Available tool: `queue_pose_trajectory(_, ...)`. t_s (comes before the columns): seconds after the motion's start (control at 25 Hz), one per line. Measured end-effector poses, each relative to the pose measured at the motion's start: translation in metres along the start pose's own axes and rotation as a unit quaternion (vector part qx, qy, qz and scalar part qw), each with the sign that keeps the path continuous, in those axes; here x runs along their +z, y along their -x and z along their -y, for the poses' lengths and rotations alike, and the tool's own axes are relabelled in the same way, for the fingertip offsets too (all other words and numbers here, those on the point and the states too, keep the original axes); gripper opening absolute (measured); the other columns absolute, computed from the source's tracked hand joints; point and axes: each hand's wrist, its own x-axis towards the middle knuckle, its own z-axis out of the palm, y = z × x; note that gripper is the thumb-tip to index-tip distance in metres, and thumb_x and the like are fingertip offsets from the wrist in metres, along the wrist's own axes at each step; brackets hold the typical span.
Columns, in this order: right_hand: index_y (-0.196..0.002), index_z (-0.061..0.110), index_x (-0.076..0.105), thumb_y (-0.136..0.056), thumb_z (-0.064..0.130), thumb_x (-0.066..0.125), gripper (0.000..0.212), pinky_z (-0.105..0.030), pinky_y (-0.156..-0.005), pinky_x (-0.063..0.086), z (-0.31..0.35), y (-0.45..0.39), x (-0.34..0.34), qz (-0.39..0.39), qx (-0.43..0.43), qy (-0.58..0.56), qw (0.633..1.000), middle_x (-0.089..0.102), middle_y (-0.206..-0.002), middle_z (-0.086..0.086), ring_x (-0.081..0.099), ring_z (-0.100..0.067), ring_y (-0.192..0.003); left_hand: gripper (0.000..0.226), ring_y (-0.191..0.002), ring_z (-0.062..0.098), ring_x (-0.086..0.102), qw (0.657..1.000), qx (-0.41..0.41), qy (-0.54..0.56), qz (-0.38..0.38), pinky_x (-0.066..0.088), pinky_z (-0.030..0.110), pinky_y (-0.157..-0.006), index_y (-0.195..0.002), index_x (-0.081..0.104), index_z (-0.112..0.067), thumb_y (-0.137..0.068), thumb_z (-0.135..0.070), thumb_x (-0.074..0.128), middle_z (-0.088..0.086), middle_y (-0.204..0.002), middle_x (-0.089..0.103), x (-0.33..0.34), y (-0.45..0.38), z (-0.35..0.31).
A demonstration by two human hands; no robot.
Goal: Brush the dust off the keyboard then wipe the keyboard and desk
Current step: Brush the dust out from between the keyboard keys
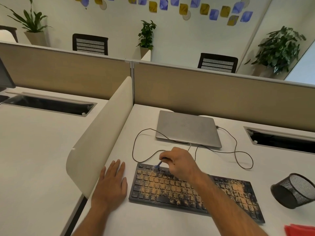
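Your left hand lies flat, fingers released, on the surface just left of the keyboard. The keyboard's dusted orange. Your right hand pinches a blue brush at its top-left keys. Right of it, a tipped mesh cup.

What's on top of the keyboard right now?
Orange-brown dust covers most of the keyboard. The right hand holds a blue brush at its top-left keys. The forearm hides the middle keys.

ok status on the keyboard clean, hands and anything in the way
Right hand grips blue brush at keyboard top-left row. Left hand flat on desk. Dust covers most keys. Cable loops just behind keyboard.
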Motion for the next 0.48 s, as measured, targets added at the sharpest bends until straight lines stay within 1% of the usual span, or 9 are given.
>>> queue_pose_trajectory(0.08,-0.101,0.028,0.067,-0.093,0.027,0.054,0.016,-0.030,-0.074,0.049,-0.009,0.001,-0.010,0.012,0.026,0.048,0.998,0.065,-0.089,0.003,0.051,-0.011,-0.081,0.075,-0.154,0.016,0.012,1.000,0.000,0.004,0.004,-0.001,0.039,-0.124,-0.158,0.026,-0.017,-0.092,-0.047,0.008,0.001,-0.165,0.020,0.000,0.000,0.000)
queue_pose_trajectory(0.16,-0.102,0.029,0.067,-0.092,0.026,0.055,0.016,-0.027,-0.072,0.049,-0.014,0.001,-0.016,-0.007,0.037,0.055,0.998,0.066,-0.089,0.006,0.051,-0.008,-0.080,0.075,-0.153,0.016,0.012,1.000,-0.002,0.006,0.002,-0.001,0.038,-0.124,-0.157,0.027,-0.016,-0.092,-0.047,0.009,0.001,-0.165,0.021,0.000,0.000,0.000)
queue_pose_trajectory(0.24,-0.104,0.029,0.069,-0.091,0.027,0.057,0.017,-0.024,-0.070,0.048,-0.007,0.000,-0.013,-0.050,0.029,-0.001,0.998,0.068,-0.088,0.010,0.052,-0.005,-0.077,0.073,-0.153,0.017,0.015,1.000,-0.003,0.005,0.000,-0.002,0.037,-0.123,-0.157,0.030,-0.015,-0.092,-0.046,0.011,0.002,-0.164,0.023,-0.001,0.000,0.000)
queue_pose_trajectory(0.32,-0.106,0.028,0.070,-0.091,0.028,0.059,0.018,-0.026,-0.070,0.050,0.006,-0.003,-0.004,-0.063,0.026,-0.087,0.994,0.070,-0.088,0.013,0.056,-0.005,-0.078,0.075,-0.154,0.016,0.011,1.000,-0.005,0.007,0.004,-0.003,0.037,-0.123,-0.158,0.027,-0.016,-0.092,-0.047,0.009,0.001,-0.165,0.020,-0.001,-0.001,-0.001)
queue_pose_trajectory(0.4,-0.107,0.029,0.070,-0.091,0.030,0.059,0.019,-0.028,-0.072,0.051,0.022,-0.005,0.008,-0.046,0.015,-0.129,0.991,0.070,-0.088,0.014,0.058,-0.005,-0.078,0.077,-0.154,0.015,0.006,1.000,-0.006,0.010,0.010,-0.002,0.039,-0.125,-0.159,0.023,-0.018,-0.090,-0.048,0.005,0.000,-0.166,0.015,-0.001,-0.001,-0.001)
queue_pose_trajectory(0.48,-0.108,0.031,0.068,-0.091,0.033,0.057,0.020,-0.027,-0.073,0.049,0.034,-0.005,0.019,-0.014,-0.009,-0.114,0.993,0.070,-0.088,0.014,0.057,-0.005,-0.077,0.078,-0.154,0.015,0.007,1.000,-0.006,0.011,0.011,0.000,0.040,-0.125,-0.159,0.023,-0.018,-0.089,-0.049,0.004,0.001,-0.166,0.016,-0.003,-0.002,-0.002)
